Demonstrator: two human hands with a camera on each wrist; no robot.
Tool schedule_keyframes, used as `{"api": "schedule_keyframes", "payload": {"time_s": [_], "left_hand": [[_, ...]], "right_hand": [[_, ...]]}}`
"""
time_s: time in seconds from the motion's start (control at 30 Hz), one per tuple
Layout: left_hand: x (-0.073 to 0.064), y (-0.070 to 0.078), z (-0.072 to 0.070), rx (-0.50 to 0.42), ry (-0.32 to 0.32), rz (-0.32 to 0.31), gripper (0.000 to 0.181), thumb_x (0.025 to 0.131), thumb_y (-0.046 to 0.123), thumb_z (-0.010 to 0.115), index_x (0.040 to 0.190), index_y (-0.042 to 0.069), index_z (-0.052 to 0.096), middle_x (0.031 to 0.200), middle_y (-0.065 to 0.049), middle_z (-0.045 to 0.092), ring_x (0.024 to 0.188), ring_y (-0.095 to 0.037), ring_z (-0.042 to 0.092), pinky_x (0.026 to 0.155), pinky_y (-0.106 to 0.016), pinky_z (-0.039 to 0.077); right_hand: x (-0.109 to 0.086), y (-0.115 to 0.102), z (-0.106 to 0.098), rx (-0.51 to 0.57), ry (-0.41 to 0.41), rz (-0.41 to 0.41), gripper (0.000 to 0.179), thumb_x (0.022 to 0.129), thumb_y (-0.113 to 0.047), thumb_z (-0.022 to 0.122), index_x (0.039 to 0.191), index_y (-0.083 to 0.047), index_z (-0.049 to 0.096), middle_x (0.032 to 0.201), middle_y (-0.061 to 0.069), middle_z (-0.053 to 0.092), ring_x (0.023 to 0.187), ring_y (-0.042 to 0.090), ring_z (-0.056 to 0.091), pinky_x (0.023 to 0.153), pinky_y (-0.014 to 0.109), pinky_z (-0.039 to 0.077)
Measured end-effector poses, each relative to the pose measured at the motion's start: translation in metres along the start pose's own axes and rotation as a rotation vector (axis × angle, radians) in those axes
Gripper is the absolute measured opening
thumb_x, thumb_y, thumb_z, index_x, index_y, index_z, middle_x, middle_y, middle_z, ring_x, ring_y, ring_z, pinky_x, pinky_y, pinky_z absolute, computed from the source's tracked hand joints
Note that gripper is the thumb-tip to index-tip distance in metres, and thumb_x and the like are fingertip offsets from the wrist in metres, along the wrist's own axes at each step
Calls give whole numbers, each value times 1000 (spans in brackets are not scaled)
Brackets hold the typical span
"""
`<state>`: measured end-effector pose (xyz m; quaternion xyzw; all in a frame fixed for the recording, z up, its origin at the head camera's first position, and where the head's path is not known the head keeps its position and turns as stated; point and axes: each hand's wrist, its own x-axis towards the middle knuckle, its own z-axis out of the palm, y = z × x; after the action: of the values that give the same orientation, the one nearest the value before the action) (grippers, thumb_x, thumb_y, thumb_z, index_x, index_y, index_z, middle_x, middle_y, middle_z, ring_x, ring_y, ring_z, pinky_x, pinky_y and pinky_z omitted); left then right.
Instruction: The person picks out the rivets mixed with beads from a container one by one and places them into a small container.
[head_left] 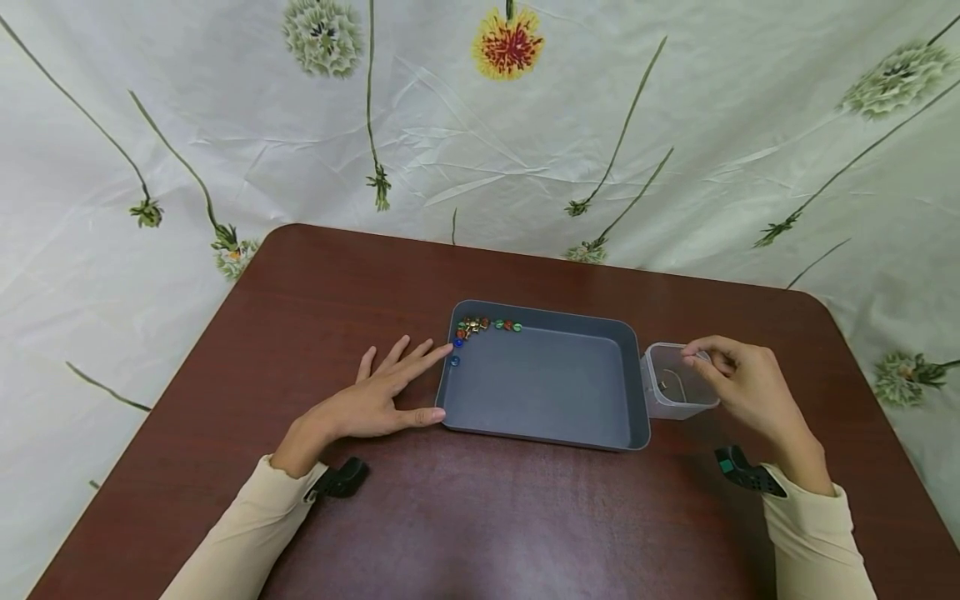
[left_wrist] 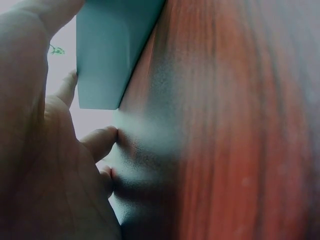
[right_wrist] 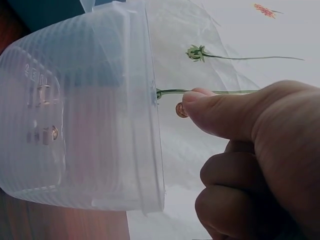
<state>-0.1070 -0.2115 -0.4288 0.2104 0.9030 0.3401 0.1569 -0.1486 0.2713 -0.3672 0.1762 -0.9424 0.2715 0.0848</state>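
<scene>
My right hand (head_left: 738, 387) is over the right side of a clear plastic container (head_left: 678, 410). Its thumb and forefinger pinch a small round gold-coloured piece (right_wrist: 181, 110), just outside the container's mouth in the right wrist view; the other fingers are curled. A few small gold-coloured pieces (right_wrist: 53, 133) show through the container's wall. My left hand (head_left: 375, 400), fingers spread, touches the left edge of a grey tray (head_left: 540, 383) with thumb and forefinger. Near that forefinger, inside the tray, lie blue beads (head_left: 458, 342). Gold pieces (head_left: 472, 325) and green and red beads (head_left: 507, 325) sit along the far left corner.
Both tray and container stand on a dark reddish-brown wooden table (head_left: 510, 517), the container right beside the tray's right end. Behind the table hangs a white flower-printed cloth (head_left: 465, 125). Each wrist wears a black strap-on device (head_left: 341, 477).
</scene>
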Motion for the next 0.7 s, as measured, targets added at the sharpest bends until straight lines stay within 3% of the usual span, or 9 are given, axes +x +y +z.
{"api": "schedule_keyframes", "payload": {"time_s": [0.7], "left_hand": [[0,1,0,6,3,-1,86,92,60,64,159,46,13,170,-5,9,155,-35,-11,112,-69,-18]], "right_hand": [[1,-2,1,7,12,-16,9,91,-9,74,100,-9,75,57,-8,26,49,1,21,43,27,22]]}}
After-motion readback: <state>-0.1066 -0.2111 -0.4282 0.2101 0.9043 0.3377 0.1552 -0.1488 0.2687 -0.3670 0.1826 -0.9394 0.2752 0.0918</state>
